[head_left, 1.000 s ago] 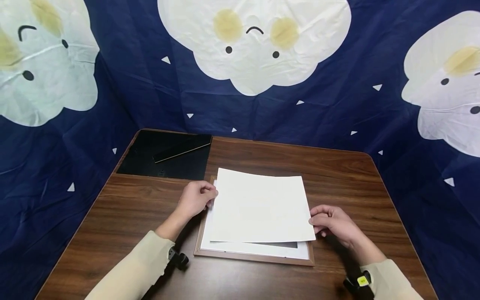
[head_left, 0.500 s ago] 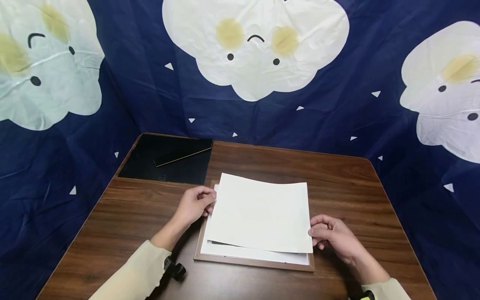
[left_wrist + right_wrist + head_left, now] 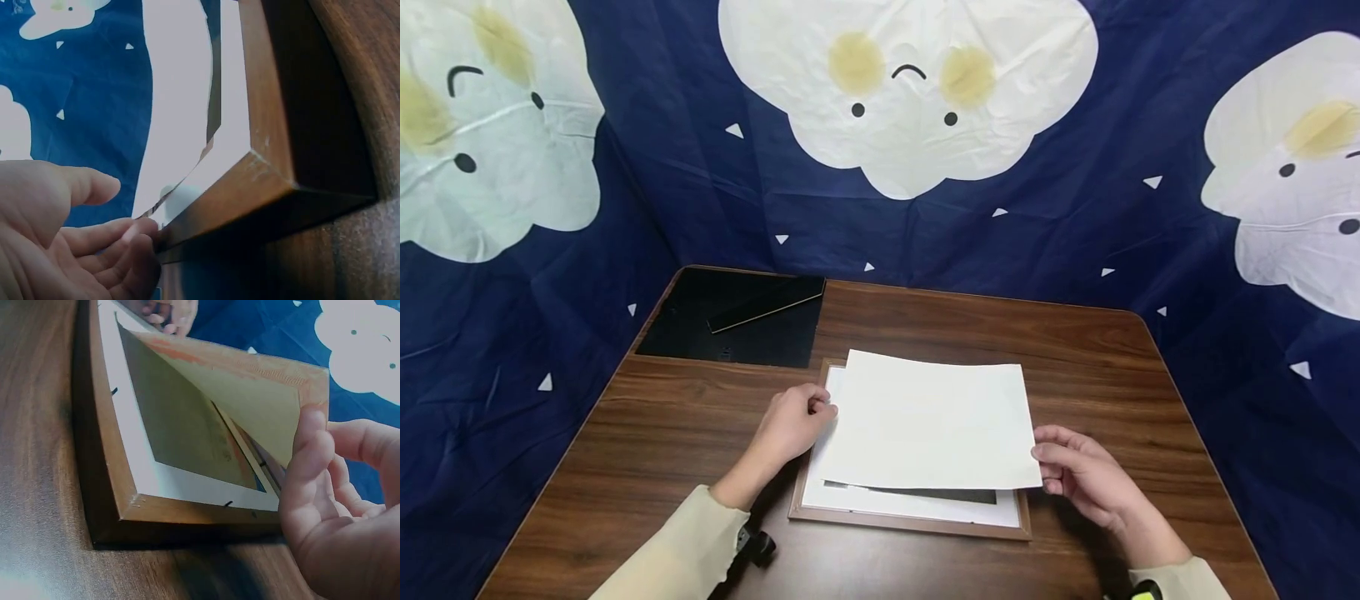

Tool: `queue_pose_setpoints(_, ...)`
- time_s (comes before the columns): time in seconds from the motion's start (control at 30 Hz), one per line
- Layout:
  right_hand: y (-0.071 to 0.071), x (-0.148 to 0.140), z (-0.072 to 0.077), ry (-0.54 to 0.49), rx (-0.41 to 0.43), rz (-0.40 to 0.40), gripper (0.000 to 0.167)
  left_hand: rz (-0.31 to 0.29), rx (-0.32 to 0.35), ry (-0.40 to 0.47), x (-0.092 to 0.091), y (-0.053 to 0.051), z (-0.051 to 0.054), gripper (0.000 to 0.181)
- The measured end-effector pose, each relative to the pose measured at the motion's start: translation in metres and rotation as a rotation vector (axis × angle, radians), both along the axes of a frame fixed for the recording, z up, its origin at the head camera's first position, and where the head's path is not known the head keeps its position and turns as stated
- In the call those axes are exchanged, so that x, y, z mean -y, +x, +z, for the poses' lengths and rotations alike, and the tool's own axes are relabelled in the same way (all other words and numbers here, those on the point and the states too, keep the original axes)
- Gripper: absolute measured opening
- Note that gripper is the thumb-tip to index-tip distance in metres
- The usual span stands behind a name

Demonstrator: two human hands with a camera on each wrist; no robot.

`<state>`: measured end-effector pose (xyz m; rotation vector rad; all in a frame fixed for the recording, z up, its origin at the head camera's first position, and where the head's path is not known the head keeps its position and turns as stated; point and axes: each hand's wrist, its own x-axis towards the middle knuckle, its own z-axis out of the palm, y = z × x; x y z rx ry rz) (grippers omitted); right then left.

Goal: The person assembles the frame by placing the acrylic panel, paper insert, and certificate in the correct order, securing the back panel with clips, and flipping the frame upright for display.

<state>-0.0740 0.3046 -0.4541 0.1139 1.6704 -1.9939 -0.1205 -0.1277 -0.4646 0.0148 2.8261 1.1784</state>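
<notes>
A white sheet [image 3: 936, 421] lies tilted over a brown wooden frame [image 3: 910, 523], its right side raised. Its printed underside [image 3: 250, 372] shows orange marks in the right wrist view. My right hand [image 3: 1093, 479] pinches the sheet's right edge between thumb and fingers [image 3: 312, 434]. At the left edge is my left hand [image 3: 790, 425]; in the left wrist view its thumb stands apart from the sheet, while loosely bent fingers [image 3: 134, 240] touch the corner by the frame. Inside the frame, a white border [image 3: 187, 487] surrounds a dark area partly covered by the sheet.
A black panel [image 3: 662, 333] with a black strip [image 3: 767, 306] on it lies at the table's back left. Behind the wooden table [image 3: 985, 321] hangs a dark blue cloth [image 3: 647, 167] with white cloud shapes.
The sheet has shifted slightly right over the frame with my right hand, after sliding nearer the front edge and back. My left thumb has moved slightly at the sheet's left edge.
</notes>
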Motion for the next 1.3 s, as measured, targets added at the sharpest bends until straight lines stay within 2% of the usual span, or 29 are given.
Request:
queue_pose_setpoints(0.13,0.000,-0.009,-0.004,-0.137,0.027,0.074,0.023,-0.055,0.033,-0.064,-0.003,0.002,0.003,0.013)
queue_pose_setpoints(0.23,0.000,-0.014,-0.010,-0.231,0.052,0.124,0.030,-0.099,0.047,-0.098,-0.006,0.002,0.005,0.031)
queue_pose_setpoints(0.3,0.000,-0.016,-0.014,-0.244,0.069,0.131,0.031,-0.121,0.042,-0.118,-0.008,0.001,0.006,0.041)
queue_pose_setpoints(0.37,0.000,-0.016,-0.016,-0.181,0.075,0.112,0.028,-0.127,0.035,-0.136,-0.010,0.000,0.005,0.043)
queue_pose_setpoints(0.5,0.002,-0.011,-0.019,0.112,0.019,0.062,0.017,-0.117,0.030,-0.152,-0.013,-0.001,0.004,0.040)
queue_pose_setpoints(0.6,0.002,-0.005,-0.020,0.293,-0.036,0.051,0.030,-0.095,0.033,-0.146,-0.014,-0.003,0.003,0.031)
queue_pose_setpoints(0.7,0.002,-0.001,-0.019,0.381,-0.077,0.060,0.039,-0.046,0.032,-0.118,-0.015,-0.004,0.001,0.013)
queue_pose_setpoints(0.83,0.002,0.003,-0.017,0.443,-0.105,0.050,0.040,0.022,0.026,-0.050,-0.014,-0.006,-0.001,0.022)
queue_pose_setpoints(0.93,0.002,0.006,-0.014,0.451,-0.104,0.036,0.039,0.042,0.010,-0.001,-0.013,-0.006,-0.001,0.020)
queue_pose_setpoints(1.17,0.003,0.011,-0.005,0.435,-0.088,0.021,0.036,0.052,-0.062,0.096,-0.009,-0.005,0.003,0.016)
queue_pose_setpoints(1.3,0.006,0.014,-0.005,0.401,-0.080,0.038,0.034,0.054,-0.028,0.147,-0.003,-0.001,0.004,0.017)
